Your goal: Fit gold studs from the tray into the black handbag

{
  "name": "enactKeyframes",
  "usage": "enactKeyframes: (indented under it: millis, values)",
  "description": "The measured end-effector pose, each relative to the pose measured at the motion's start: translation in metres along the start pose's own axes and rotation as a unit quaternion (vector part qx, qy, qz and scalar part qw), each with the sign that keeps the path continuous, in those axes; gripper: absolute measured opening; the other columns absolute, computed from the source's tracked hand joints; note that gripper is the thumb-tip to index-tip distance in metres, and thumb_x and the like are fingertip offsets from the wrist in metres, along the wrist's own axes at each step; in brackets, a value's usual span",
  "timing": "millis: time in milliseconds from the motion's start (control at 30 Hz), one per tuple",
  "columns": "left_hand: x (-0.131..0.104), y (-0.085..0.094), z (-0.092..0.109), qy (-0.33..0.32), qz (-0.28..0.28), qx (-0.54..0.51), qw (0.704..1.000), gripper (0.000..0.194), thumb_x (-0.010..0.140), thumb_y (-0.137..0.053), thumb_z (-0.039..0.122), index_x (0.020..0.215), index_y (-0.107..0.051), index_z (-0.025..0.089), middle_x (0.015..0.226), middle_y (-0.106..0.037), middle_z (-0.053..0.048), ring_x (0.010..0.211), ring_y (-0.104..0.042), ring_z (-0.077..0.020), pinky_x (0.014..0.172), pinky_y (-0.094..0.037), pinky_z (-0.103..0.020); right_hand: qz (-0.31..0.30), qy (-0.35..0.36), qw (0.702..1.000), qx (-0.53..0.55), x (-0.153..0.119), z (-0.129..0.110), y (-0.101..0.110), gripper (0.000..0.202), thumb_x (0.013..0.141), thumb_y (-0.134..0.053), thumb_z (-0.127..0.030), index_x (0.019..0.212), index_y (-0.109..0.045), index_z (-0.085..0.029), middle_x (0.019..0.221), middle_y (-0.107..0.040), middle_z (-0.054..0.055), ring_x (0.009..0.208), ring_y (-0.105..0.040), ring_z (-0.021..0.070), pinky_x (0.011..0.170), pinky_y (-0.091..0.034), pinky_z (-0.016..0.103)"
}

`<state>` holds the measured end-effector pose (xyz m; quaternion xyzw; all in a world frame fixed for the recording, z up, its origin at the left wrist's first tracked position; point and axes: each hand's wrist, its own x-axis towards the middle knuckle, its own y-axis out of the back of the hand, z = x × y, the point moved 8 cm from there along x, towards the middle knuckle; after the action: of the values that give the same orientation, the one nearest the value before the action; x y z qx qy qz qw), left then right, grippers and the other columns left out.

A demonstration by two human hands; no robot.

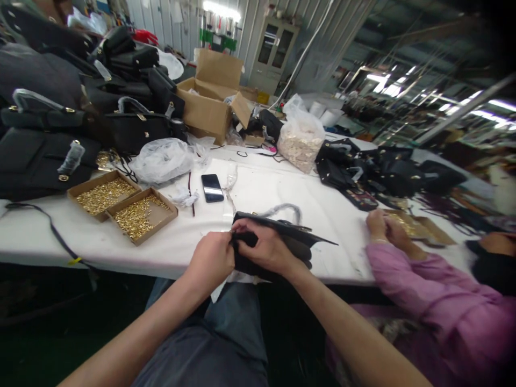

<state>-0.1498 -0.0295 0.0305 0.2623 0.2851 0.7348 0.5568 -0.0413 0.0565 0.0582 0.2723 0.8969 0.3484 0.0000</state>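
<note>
A black handbag (292, 236) lies at the table's front edge, its plastic-wrapped handle (284, 207) on the far side. My left hand (213, 255) is closed at the bag's left end, fingertips pinched together against it. My right hand (264, 247) grips the black material at that same end, thumb and fingers closed round it. Between my hands the fingertips meet at the bag's edge; any small part held there is too dark and hidden to make out.
Two cardboard trays (174, 219) of small gold metal pieces stand at left, near a phone (212, 188). Black handbags (137, 126) pile up behind them. A cardboard box (205, 110) and a filled clear bag (301, 141) stand at the back. A co-worker's pink sleeve (423, 285) is at right.
</note>
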Motion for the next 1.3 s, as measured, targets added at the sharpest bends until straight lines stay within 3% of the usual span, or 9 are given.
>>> enactKeyframes:
  millis: [133,233,433,700,867,1000,1167,1300]
  values:
    - [0.009,0.002,-0.006,-0.011,-0.025,-0.062,0.998,0.022,0.094,-0.055,0.016,0.078,-0.070,0.018,0.076,-0.071,-0.008,0.074,-0.067,-0.0234,0.065,-0.034,-0.034,-0.010,-0.001,1.000,0.017,0.001,0.003,0.003,0.040,0.091,-0.069,-0.013,0.130,-0.072,-0.025,0.117,-0.080,0.002,0.110,-0.077,0.0211,0.104,-0.058,0.034]
    - [0.016,0.001,-0.008,-0.010,-0.062,-0.073,0.995,0.025,0.092,-0.057,0.020,0.068,-0.061,0.018,0.063,-0.055,-0.001,0.065,-0.057,-0.0183,0.061,-0.028,-0.033,-0.007,0.004,1.000,0.022,0.002,0.006,0.007,0.038,0.090,-0.070,-0.013,0.127,-0.072,-0.024,0.117,-0.080,0.002,0.111,-0.076,0.0213,0.103,-0.058,0.033]
    - [0.029,0.003,-0.004,-0.015,-0.076,-0.057,0.995,0.027,0.089,-0.058,0.025,0.063,-0.052,0.017,0.061,-0.038,0.002,0.061,-0.042,-0.0136,0.057,-0.022,-0.031,-0.001,-0.002,1.000,0.024,0.006,0.012,0.011,0.036,0.089,-0.073,-0.014,0.123,-0.074,-0.023,0.114,-0.079,0.002,0.106,-0.075,0.0207,0.096,-0.057,0.032]
    - [0.043,0.009,-0.011,-0.001,-0.136,-0.074,0.988,0.025,0.083,-0.057,0.030,0.062,-0.053,0.018,0.059,-0.037,0.002,0.059,-0.037,-0.0132,0.056,-0.021,-0.030,0.009,-0.015,0.998,0.065,0.009,0.017,0.014,0.026,0.089,-0.077,-0.016,0.115,-0.078,-0.020,0.109,-0.081,0.003,0.103,-0.077,0.0198,0.094,-0.059,0.031]
    - [0.048,0.006,-0.017,0.040,-0.174,-0.179,0.967,0.020,0.080,-0.064,0.035,0.076,-0.065,0.016,0.065,-0.056,-0.001,0.061,-0.045,-0.0152,0.057,-0.029,-0.028,0.019,-0.018,0.997,0.069,0.010,0.021,0.015,0.026,0.091,-0.076,-0.017,0.117,-0.080,-0.019,0.109,-0.084,0.003,0.099,-0.078,0.0203,0.092,-0.060,0.032]
    - [0.049,0.002,-0.022,0.055,-0.159,-0.221,0.961,0.024,0.080,-0.069,0.035,0.091,-0.069,0.014,0.067,-0.061,-0.001,0.061,-0.049,-0.0158,0.060,-0.035,-0.027,0.039,0.002,0.999,0.032,0.011,0.018,0.016,0.028,0.090,-0.073,-0.013,0.116,-0.081,-0.020,0.107,-0.084,0.002,0.096,-0.078,0.0202,0.090,-0.059,0.031]
    - [0.050,0.002,-0.024,0.003,-0.144,-0.210,0.967,0.019,0.085,-0.066,0.031,0.089,-0.071,0.014,0.067,-0.060,-0.001,0.062,-0.049,-0.0159,0.060,-0.033,-0.028,0.044,0.017,0.999,0.021,0.014,0.013,0.016,0.029,0.088,-0.071,-0.011,0.114,-0.081,-0.020,0.106,-0.084,0.002,0.096,-0.077,0.0197,0.090,-0.058,0.030]
    - [0.052,0.010,-0.013,-0.066,-0.120,-0.104,0.985,0.018,0.088,-0.058,0.023,0.072,-0.065,0.016,0.066,-0.054,-0.001,0.065,-0.048,-0.0166,0.062,-0.030,-0.030,0.044,0.009,0.999,0.026,0.015,0.014,0.017,0.029,0.087,-0.071,-0.011,0.114,-0.080,-0.019,0.107,-0.083,0.002,0.099,-0.077,0.0205,0.093,-0.058,0.031]
